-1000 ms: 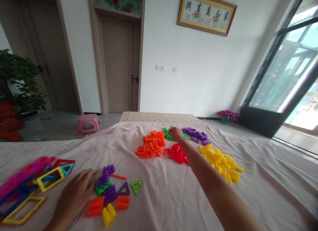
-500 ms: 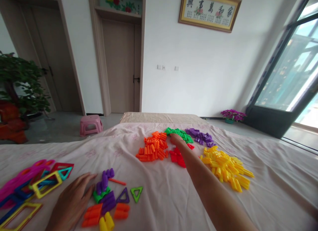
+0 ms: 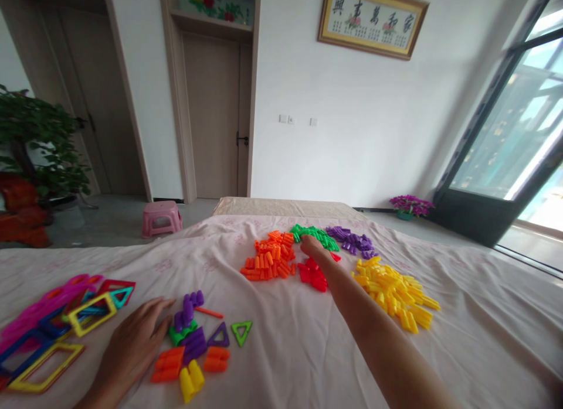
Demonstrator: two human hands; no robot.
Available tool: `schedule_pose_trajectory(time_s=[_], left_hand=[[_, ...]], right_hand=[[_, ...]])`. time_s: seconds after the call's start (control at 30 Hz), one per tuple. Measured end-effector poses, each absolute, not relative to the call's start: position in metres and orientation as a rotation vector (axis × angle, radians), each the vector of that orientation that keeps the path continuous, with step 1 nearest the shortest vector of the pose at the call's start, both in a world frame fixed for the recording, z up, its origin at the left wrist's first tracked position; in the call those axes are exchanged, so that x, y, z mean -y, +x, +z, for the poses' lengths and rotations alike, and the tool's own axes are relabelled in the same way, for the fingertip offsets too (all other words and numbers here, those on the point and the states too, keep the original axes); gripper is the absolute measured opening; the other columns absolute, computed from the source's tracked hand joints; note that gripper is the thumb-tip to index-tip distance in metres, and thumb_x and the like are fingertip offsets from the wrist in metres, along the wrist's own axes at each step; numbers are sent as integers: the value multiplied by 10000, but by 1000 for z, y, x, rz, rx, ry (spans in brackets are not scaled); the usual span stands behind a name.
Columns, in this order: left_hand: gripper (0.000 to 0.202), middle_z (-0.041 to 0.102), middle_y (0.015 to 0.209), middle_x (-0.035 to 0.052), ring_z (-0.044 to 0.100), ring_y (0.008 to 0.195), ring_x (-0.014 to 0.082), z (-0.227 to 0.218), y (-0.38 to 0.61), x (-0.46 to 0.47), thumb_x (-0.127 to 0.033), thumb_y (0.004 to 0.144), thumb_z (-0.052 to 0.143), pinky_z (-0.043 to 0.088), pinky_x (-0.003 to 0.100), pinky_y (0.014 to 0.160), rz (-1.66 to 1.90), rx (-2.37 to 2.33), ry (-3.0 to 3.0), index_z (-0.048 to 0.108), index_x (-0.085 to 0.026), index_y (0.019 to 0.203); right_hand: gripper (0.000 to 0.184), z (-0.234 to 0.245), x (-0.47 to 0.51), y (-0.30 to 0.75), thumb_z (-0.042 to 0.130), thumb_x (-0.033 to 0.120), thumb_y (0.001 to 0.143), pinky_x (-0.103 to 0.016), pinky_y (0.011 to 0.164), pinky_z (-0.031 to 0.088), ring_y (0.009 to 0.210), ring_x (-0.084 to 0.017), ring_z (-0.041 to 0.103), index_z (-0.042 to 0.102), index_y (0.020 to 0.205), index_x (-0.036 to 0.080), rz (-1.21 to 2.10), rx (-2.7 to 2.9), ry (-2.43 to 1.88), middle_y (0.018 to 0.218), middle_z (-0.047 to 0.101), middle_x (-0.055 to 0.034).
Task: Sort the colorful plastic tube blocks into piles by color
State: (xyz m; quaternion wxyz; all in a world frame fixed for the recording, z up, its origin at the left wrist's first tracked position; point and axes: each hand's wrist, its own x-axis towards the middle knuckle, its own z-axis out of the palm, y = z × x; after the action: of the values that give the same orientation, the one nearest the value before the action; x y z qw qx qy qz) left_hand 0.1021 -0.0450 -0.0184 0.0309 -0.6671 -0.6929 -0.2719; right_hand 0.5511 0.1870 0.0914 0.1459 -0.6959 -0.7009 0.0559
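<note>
My right hand (image 3: 311,245) reaches far forward to the left edge of a pile of green plastic building pieces (image 3: 324,239). Its fingers look curled together and pointed down; what they hold, if anything, is hidden. Just below lie red pieces (image 3: 311,274), partly covered by my forearm. My left hand (image 3: 139,334) rests on the cloth, fingers stretched out and thumb apart, holding nothing. Beside its fingertips sits a small cluster of joined purple pieces (image 3: 193,343) and a green piece (image 3: 179,334). Near these are orange pieces (image 3: 169,362) and a yellow piece (image 3: 192,381).
Orange pieces (image 3: 270,258), purple pieces (image 3: 355,241) and yellow pieces (image 3: 396,289) lie in separate piles on the pink cloth (image 3: 299,350). Purple and green triangle frames (image 3: 241,333) lie near the middle. Left are yellow square frames (image 3: 92,314) and magenta parts (image 3: 33,315).
The view has shifted slightly. My right hand stays at the green pile, and my left hand remains beside the small cluster. No piece has visibly been moved.
</note>
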Motion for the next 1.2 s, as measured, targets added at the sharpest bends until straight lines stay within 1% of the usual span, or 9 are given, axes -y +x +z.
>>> schedule_pose_trajectory(time_s=[0.1, 0.23, 0.33, 0.43, 0.57, 0.77, 0.97, 1.07, 1.2], left_hand=[[423, 666, 1298, 89, 582, 1251, 235, -11, 106, 47, -370, 942, 395, 423, 408, 1105, -788, 2158, -2065, 660, -192, 1219], [405, 665, 1299, 86, 583, 1247, 225, -6, 110, 48, -329, 946, 400, 420, 395, 1105, -785, 2143, -2040, 656, -186, 1224], [387, 660, 1307, 80, 588, 1240, 214, -7, 110, 48, -309, 942, 416, 421, 376, 1102, -785, 2130, -2034, 653, -195, 1227], [375, 664, 1301, 74, 581, 1251, 210, -7, 110, 48, -307, 933, 442, 416, 366, 1104, -774, 2133, -2034, 653, -203, 1225], [375, 658, 1311, 79, 572, 1261, 207, -4, 112, 50, -291, 935, 441, 410, 365, 1101, -757, 2157, -2036, 647, -204, 1237], [389, 651, 1326, 87, 557, 1281, 211, 2, 116, 51, -339, 945, 447, 394, 360, 1100, -729, 2174, -2049, 640, -211, 1258], [453, 629, 1377, 92, 540, 1303, 225, 5, 122, 54, -453, 948, 457, 374, 365, 1108, -706, 2169, -2073, 630, -232, 1304], [443, 632, 1379, 89, 542, 1304, 225, 7, 124, 55, -438, 950, 455, 380, 364, 1102, -697, 2173, -2073, 632, -234, 1302], [414, 638, 1369, 96, 554, 1293, 227, 9, 124, 56, -367, 940, 473, 390, 370, 1098, -697, 2174, -2074, 637, -217, 1289]], right_hand=[[344, 98, -182, 540, 492, 106, 861, -300, 855, 486, 1017, -255, 688, 743, 1091, 159, 161, 1995, -1959, 1073, 743, -137], [367, 103, -152, 503, 465, 148, 924, -264, 941, 463, 1114, -195, 654, 707, 1198, 184, 172, 1992, -1602, 1209, 721, -81], [304, 98, -106, 466, 537, 146, 882, -260, 870, 496, 974, -178, 690, 755, 1088, 197, 396, 2103, -1191, 1079, 762, -41], [242, 84, -55, 437, 613, 199, 863, -240, 758, 500, 851, -164, 691, 776, 1041, 211, 666, 2314, -1003, 981, 769, -26], [262, 69, -5, 415, 689, 233, 827, -230, 694, 474, 769, -151, 665, 772, 1075, 214, 690, 2468, -1020, 927, 749, -34], [195, 72, 20, 383, 653, 224, 875, -263, 852, 450, 947, -184, 651, 780, 1022, 236, 433, 2530, -1018, 992, 742, -40], [300, 75, 22, 341, 633, 468, 895, -315, 801, 455, 986, -249, 647, 762, 999, 218, 296, 2630, -1193, 1023, 728, -92], [369, 74, 22, 326, 669, 521, 842, -331, 787, 460, 1011, -280, 645, 743, 997, 194, 300, 2642, -1275, 1059, 722, -119], [450, 70, 21, 318, 764, 496, 721, -287, 713, 447, 940, -249, 670, 707, 1085, 237, 517, 2519, -1372, 1025, 738, -59]])
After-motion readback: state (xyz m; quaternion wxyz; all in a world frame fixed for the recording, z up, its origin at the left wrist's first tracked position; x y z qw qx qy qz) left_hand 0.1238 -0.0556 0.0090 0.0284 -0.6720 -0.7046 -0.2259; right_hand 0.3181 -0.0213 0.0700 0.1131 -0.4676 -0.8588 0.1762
